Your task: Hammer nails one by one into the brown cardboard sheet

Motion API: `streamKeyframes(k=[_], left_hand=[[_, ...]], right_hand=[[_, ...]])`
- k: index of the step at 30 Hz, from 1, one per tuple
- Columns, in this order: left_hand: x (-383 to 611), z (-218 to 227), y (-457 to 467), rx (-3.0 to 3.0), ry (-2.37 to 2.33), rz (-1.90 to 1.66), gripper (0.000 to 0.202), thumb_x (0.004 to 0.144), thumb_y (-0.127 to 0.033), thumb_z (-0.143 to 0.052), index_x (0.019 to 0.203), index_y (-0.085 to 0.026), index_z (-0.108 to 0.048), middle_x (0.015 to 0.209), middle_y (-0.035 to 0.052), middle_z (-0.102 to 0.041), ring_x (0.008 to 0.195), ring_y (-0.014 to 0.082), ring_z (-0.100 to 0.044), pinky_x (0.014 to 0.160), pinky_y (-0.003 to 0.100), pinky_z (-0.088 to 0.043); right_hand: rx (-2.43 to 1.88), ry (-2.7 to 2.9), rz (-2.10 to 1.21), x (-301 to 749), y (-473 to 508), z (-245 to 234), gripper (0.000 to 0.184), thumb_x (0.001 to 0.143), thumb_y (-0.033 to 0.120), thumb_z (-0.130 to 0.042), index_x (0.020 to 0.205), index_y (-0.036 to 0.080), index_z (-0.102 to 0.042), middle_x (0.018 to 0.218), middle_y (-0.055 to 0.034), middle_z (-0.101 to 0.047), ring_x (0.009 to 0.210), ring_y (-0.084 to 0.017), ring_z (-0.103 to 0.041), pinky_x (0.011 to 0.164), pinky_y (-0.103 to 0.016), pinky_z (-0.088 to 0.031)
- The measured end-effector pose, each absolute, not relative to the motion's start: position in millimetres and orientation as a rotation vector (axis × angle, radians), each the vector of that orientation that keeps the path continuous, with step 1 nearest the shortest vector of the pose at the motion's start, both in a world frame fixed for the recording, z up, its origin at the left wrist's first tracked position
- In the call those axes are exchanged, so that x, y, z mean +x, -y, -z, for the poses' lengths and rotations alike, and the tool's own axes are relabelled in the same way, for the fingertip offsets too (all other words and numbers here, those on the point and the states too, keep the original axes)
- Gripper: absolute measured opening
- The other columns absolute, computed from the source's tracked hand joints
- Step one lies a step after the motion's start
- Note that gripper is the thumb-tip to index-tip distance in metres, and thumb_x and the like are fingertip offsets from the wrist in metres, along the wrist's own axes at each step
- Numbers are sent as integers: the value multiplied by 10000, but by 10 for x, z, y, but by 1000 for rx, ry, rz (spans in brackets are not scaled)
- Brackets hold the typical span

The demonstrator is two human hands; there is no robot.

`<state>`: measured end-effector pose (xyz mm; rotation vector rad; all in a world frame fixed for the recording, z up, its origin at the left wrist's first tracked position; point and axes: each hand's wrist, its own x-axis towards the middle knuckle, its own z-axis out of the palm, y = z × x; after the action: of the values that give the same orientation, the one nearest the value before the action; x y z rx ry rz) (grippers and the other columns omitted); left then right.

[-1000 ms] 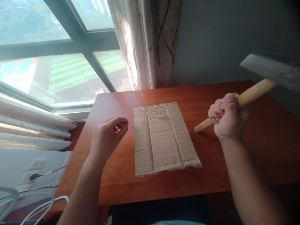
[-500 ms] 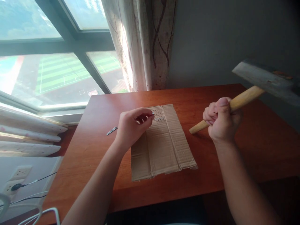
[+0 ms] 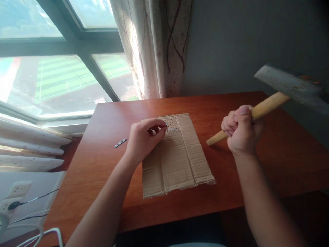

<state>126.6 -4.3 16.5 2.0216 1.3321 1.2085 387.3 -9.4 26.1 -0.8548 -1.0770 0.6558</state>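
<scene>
Nail (image 3: pixel 166 126), one, small: pinched between thumb and forefinger of the left hand (image 3: pixel 144 137), the nearer hand; mostly covered, long axis seemingly upright. Place: over the far part of the cardboard (image 3: pixel 177 159), just left of a short row of standing nails (image 3: pixel 175 130); whether its tip touches the cardboard cannot be told. Hammer (image 3: pixel 269 105), one: fingers of the right hand (image 3: pixel 241 130) wrapped round it, slanting up toward far right, well apart from the nail. Loose nails (image 3: pixel 120 142), several: on the table (image 3: pixel 97 171), left of the left hand.
</scene>
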Motion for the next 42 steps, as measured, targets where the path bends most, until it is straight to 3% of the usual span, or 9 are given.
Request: streamKeyframes(k=[16,31,38,42], left_hand=[[1266,-168,23,2068,-1340,-1186,74,798,-228,-688,784,-176,-738,619,-4,-668,539,92,-554,541,203,-472],[1245,-75,-4,1978,-1301,-1181,76,792,-218,-700,825,-168,-747,712,25,-731,612,119,-630,569,218,-505],[1256,-95,2,2022,-1306,-1190,49,785,-188,-683,782,-174,-730,657,-1,-687,558,95,-557,555,211,-469],[1257,-88,-2,2018,-1290,-1200,54,785,-177,-676,784,-175,-730,642,-10,-673,545,85,-530,553,205,-453]], right_hand=[[-828,1075,-677,3877,89,-264,522,889,434,-689,588,222,-320,451,96,-258,340,-53,-227,330,-228,-153],[-857,1124,-702,3863,74,-258,556,885,538,-673,600,226,-310,470,88,-269,362,-58,-244,343,-233,-170],[-1149,1420,-921,3977,152,-368,492,893,601,-625,663,229,-400,507,79,-343,401,-71,-293,362,-235,-214],[-1361,1790,-872,4010,191,-482,495,890,640,-595,683,210,-467,562,48,-435,473,-87,-367,424,-240,-249]])
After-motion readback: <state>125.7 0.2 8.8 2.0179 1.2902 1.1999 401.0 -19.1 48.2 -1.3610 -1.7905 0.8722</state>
